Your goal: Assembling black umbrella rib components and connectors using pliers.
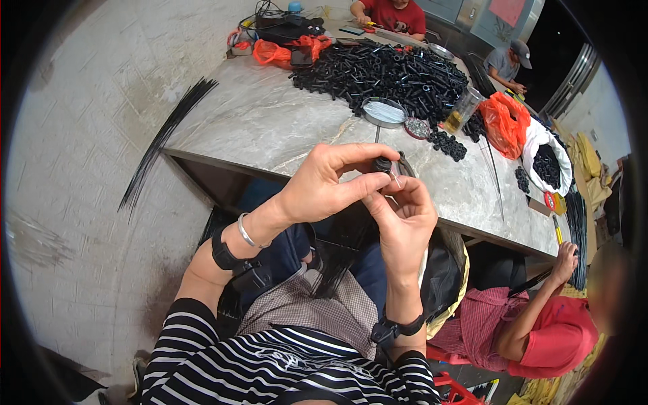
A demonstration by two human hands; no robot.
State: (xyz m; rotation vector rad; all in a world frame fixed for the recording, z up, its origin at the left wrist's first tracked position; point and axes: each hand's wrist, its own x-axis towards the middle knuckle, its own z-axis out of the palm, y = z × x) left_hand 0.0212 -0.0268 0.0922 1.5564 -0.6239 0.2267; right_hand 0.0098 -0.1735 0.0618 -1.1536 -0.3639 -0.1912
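Note:
Over the table's near edge, my left hand (324,179) pinches a small black cylindrical part (382,164) between thumb and forefinger. A thin dark rod (377,133) shows just above that part, in line with it; whether the two are joined I cannot tell. Close beside it, my right hand (407,219) has thumb and fingers closed on a thin pale wire-like piece (396,180), which reaches toward the black part. The two hands nearly meet. A bundle of thin black rods (332,273) lies across my lap below them.
On the marble-patterned table (250,121) lies a big heap of black tubular parts (385,71). Nearer stand a round dish (384,113) of pale thin pieces and a red-rimmed dish (417,127). Black rods (165,142) overhang the left edge. A person in red (550,331) sits at right.

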